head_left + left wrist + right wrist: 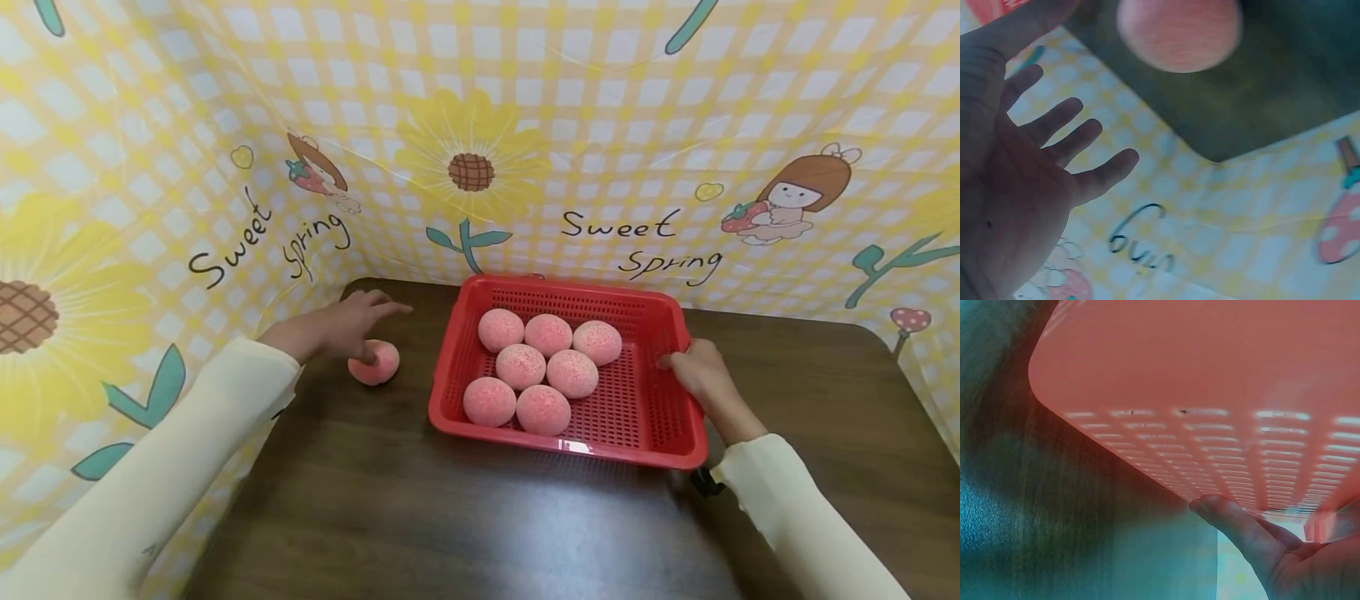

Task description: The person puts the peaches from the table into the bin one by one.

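My left hand (347, 323) reaches over a lone pink peach (381, 364) on the left of the table, its thumb in front of part of the fruit. In the left wrist view the fingers (1100, 181) are spread and that peach (1179, 34) shows apart from them. A red plastic basket (444, 375) with slotted walls holds several pink speckled peaches (521, 367), mostly in its left and middle. At the basket's right side my right hand (703, 371) grips the rim, thumb over the edge. The right wrist view shows this hand (1272, 550) against the slotted basket (1210, 369) from outside.
The brown wooden table (420, 517) spreads under everything. A yellow-and-white checked cloth (570, 100) with flowers and lettering hangs behind it and along the left. Part of a dark band (707, 482) shows at the right wrist.
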The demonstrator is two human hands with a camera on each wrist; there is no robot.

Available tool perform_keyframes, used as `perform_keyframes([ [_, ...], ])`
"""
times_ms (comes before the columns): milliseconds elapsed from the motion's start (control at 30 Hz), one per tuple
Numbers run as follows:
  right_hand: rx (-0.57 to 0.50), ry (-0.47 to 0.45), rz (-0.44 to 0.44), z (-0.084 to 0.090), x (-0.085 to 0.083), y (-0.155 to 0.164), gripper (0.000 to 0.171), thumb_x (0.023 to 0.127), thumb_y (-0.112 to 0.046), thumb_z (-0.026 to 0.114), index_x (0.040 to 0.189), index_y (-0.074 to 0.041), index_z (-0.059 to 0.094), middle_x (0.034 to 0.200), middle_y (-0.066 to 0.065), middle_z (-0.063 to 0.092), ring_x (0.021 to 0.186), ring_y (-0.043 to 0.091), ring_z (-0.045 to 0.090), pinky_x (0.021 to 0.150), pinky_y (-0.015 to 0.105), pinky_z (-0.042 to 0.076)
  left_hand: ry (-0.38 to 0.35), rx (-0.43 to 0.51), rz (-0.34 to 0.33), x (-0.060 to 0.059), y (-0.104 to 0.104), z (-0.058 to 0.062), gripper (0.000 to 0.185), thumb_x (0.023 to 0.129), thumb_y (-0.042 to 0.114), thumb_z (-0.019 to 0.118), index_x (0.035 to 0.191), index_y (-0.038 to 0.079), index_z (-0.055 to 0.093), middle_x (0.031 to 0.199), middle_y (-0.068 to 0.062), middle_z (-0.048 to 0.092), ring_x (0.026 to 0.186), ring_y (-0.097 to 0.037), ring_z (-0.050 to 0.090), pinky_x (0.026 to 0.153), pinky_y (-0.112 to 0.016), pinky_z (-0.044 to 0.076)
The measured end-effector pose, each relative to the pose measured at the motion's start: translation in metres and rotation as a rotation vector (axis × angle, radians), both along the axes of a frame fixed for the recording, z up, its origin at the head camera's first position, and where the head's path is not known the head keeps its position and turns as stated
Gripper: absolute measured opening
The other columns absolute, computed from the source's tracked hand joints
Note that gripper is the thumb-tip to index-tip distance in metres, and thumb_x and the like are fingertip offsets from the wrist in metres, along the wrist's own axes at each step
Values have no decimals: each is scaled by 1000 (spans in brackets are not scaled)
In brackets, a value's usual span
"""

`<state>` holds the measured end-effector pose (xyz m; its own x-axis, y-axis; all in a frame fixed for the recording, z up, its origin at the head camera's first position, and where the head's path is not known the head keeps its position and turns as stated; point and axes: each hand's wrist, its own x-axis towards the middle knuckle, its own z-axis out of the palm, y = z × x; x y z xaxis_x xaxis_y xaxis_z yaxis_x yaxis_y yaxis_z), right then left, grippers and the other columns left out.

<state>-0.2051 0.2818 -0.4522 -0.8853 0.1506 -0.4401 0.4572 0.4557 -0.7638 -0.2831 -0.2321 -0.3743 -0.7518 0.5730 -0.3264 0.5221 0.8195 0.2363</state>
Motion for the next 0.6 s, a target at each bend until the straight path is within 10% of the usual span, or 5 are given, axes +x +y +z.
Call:
perform_keyframes([
  [600, 14, 3, -8, 3, 1, -2, 51, 95, -12, 52, 138, 14, 43, 117, 33, 67, 78, 25, 77, 70, 42, 64, -44, 27, 38, 0, -27, -54, 111, 66, 23, 96, 155, -1, 35, 145, -37, 42, 132, -54, 47, 105, -62, 45],
])
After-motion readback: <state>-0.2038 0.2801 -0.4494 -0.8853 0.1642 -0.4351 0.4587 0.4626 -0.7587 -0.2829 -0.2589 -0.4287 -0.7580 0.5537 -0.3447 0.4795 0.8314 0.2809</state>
